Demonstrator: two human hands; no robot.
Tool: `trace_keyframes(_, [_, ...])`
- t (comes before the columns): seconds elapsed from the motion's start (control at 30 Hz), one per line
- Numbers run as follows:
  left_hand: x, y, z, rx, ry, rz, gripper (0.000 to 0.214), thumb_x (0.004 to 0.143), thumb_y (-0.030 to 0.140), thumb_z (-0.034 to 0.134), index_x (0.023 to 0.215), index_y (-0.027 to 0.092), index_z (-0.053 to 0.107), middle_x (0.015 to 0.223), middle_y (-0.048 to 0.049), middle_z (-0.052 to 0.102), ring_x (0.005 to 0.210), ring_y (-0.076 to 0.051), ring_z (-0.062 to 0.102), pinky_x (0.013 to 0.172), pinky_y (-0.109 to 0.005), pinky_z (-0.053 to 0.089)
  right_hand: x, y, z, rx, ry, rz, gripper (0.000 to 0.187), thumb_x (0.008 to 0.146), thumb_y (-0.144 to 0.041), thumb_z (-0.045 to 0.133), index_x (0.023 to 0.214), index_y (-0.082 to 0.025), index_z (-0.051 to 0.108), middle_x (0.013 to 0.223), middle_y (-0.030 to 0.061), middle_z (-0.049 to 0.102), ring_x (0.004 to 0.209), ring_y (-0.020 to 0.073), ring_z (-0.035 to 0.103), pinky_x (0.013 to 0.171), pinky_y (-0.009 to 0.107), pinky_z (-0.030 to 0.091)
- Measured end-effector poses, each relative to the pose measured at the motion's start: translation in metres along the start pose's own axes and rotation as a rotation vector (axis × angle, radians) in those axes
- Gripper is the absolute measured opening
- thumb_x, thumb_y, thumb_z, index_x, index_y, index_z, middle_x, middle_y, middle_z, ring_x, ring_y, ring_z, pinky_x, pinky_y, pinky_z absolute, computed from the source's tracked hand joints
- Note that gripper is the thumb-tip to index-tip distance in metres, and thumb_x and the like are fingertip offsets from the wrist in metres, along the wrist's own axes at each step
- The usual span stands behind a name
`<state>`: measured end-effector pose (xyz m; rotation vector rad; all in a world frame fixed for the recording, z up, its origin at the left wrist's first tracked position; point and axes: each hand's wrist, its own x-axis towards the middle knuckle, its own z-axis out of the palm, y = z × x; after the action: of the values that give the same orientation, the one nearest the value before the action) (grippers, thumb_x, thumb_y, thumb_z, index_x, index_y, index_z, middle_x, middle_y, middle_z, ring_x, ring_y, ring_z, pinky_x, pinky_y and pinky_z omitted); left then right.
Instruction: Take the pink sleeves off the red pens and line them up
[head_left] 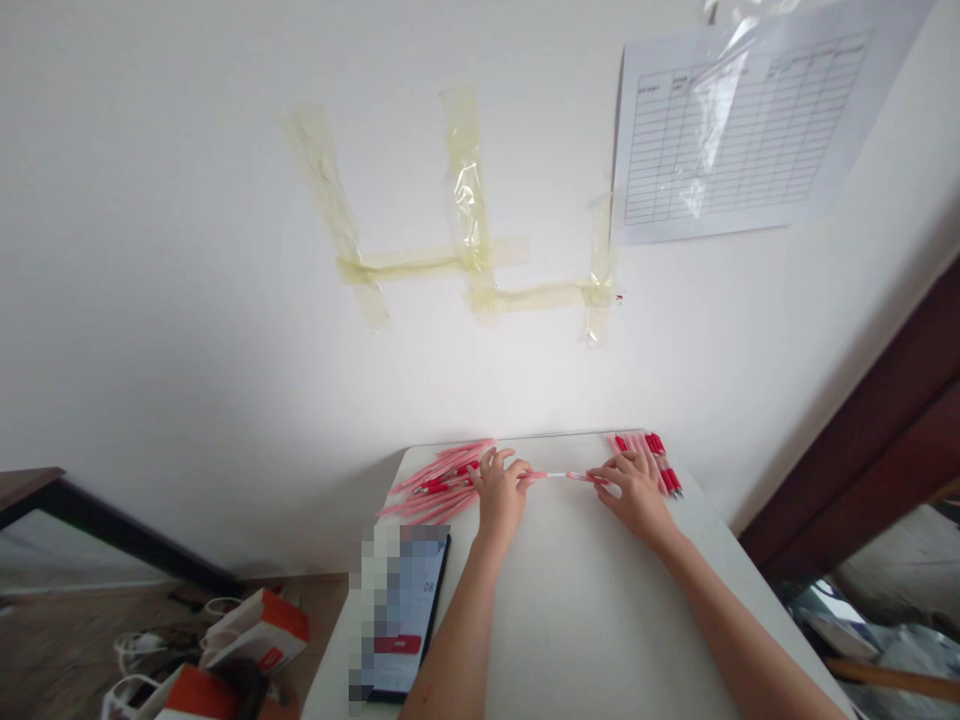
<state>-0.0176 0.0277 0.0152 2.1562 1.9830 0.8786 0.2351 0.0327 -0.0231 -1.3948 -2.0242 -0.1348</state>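
My left hand (501, 490) is closed in a pinch on a slim pink pen piece (535, 475) above the far part of the white table. Opposite it, my right hand (634, 495) pinches a clear pinkish pen barrel (576, 477). A thin white refill-like rod (556, 475) bridges the space between the two pieces. Beside my left hand lies a loose pile of pink pen parts (420, 505) with a few red pens (435, 488) among them. Just behind my right hand, red pens (670, 480) and pink pieces lie in a row.
A phone or tablet (420, 620) lies at the table's left edge, partly pixelated. The white table (577, 620) meets a wall with yellowed tape (469, 200) and a printed sheet (739, 140). Orange-and-white boxes (262, 635) and cables are on the floor at left.
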Motion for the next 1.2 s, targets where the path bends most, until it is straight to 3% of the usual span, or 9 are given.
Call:
trace_keyframes(0.13, [-0.0012,0.0014,0.0005,0.023,-0.006,0.030,0.010,0.087,0.027,0.068,0.092,0.033,0.075,0.135,-0.0023,0.061,0.141,-0.034,0.037,0.116,-0.072,0.018,-0.0009,-0.0005,0.0007,0.003,0.000,-0.009,0.023,0.091,-0.034,0.057,0.104,-0.035,0.076,0.094,0.0050,0.068,0.109,0.0304,0.056,0.113,0.066,0.026])
trace_keyframes(0.33, [-0.0016,0.0023,0.0025,0.032,0.000,0.068,0.011,0.087,0.028,0.068,0.092,0.034,0.075,0.134,-0.0013,0.061,0.141,-0.033,0.038,0.116,-0.070,0.020,-0.0010,-0.0034,0.0008,0.015,-0.029,-0.024,0.024,0.090,-0.034,0.058,0.107,-0.036,0.076,0.097,0.0056,0.069,0.108,0.0305,0.055,0.109,0.064,0.032])
trace_keyframes(0.8, [-0.0035,0.0055,0.0034,0.043,-0.043,0.104,0.010,0.087,0.030,0.069,0.093,0.035,0.076,0.135,-0.0021,0.061,0.141,-0.033,0.038,0.117,-0.073,0.018,-0.0010,-0.0065,0.0028,0.025,-0.019,-0.045,0.023,0.090,-0.035,0.061,0.108,-0.038,0.075,0.098,0.0040,0.068,0.110,0.0298,0.055,0.115,0.068,0.023])
trace_keyframes(1.2, [-0.0030,0.0061,0.0055,-0.013,-0.059,0.076,0.009,0.088,0.033,0.068,0.089,0.034,0.076,0.134,-0.0009,0.062,0.141,-0.032,0.039,0.117,-0.075,0.016,-0.0004,-0.0082,0.0007,0.029,-0.028,-0.049,0.023,0.092,-0.036,0.060,0.108,-0.038,0.075,0.100,0.0040,0.068,0.111,0.0300,0.054,0.116,0.069,0.019])
